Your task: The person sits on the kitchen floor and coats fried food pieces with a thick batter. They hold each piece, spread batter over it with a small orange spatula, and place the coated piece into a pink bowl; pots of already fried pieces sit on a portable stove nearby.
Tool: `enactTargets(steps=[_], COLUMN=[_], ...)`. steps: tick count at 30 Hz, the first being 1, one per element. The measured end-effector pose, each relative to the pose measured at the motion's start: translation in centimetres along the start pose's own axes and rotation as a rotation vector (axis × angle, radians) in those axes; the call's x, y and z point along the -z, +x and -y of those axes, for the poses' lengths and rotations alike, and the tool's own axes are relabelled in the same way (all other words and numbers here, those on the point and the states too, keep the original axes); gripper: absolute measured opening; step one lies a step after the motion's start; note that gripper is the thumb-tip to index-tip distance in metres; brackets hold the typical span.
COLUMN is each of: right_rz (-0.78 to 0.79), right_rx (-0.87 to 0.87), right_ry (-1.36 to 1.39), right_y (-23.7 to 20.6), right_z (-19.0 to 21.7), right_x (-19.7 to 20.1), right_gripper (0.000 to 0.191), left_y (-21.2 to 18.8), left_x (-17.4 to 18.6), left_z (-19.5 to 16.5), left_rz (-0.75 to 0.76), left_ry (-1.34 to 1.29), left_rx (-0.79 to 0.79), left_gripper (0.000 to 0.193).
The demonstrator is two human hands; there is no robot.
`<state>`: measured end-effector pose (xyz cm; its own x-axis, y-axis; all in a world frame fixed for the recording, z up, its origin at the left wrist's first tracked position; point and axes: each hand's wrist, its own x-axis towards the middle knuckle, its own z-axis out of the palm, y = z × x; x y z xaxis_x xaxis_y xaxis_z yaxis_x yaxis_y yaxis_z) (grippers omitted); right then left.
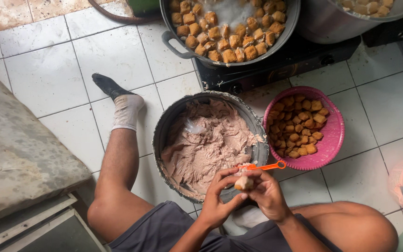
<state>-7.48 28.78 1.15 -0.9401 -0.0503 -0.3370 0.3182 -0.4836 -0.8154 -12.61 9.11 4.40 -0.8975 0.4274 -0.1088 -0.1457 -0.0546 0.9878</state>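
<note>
Fingers of both hands close around one small tofu puff (244,183), held just over the near rim of the big metal bowl (164,135). On the left hand (220,198) the fingers curl up around the puff from below and the side, thumb against it. The right hand (267,193) closes over the puff from the other side and also grips an orange-handled tool (267,166), whose handle sticks out to the right across the bowl's rim toward the pink basket (334,130); the tool's working end is hidden by the fingers.

The bowl holds a pale pinkish-brown paste (206,140) heaped unevenly, reaching the wall in most places. It sits on the white tiled floor (47,79) between the person's spread legs, its right edge almost touching the pink basket, which is filled with fried tofu puffs (299,126). Behind the bowl, its far rim comes close to a black stove (276,65) carrying a pan (171,39) of more puffs in oil.

Open tile lies to the left of the bowl beyond the socked foot (122,100), and to the right past the basket. A worn grey slab (19,149) bounds the left side; a pale pink container (399,182) stands at the right edge.
</note>
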Motion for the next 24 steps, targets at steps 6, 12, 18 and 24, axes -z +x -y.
enactTargets(steps=[6, 12, 18, 24], right_rz=[-0.247, -0.482, -0.700, -0.505], right_rx=[0.142, 0.507, 0.493, 0.060], right_ry=[0.148, 0.011, -0.135, -0.368], right_y=[6.4, 18.4, 19.8, 13.3], right_z=[6.2, 21.3, 24.1, 13.5], right_x=[3.5, 13.4, 20.1, 17.2], right_gripper=[0.029, 0.040, 0.063, 0.037], left_y=[1.5, 0.3, -1.1, -2.7], left_x=[1.6, 3.3, 2.9, 3.8], left_z=[-1.0, 1.2, 3.1, 3.5], left_rz=[-0.047, -0.051, -0.041, -0.044], left_ry=[0.063, 0.043, -0.034, -0.047], left_rx=[0.144, 0.275, 0.332, 0.306], left_gripper=[0.062, 0.049, 0.046, 0.043])
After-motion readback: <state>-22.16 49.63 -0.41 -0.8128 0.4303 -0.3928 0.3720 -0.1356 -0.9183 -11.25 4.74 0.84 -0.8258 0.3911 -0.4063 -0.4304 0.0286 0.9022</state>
